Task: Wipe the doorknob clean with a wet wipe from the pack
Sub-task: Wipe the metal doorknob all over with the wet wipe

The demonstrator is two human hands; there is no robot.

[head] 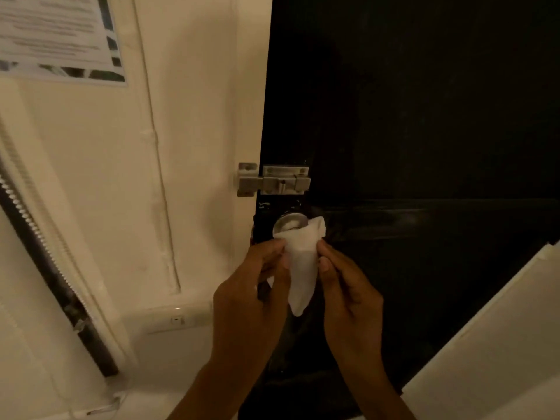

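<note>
White wipe — both hands pinching

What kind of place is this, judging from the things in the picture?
Probably an indoor room or small bathroom, seen from inside at its door. A dark door carries a metal slide bolt and a round doorknob. A printed notice hangs on the cream wall.

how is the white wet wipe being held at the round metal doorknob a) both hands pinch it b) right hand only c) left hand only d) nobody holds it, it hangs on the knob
a: the left hand and right hand each pinch a side of the white wet wipe, whose top edge lies against the round metal doorknob on the black door.
</note>
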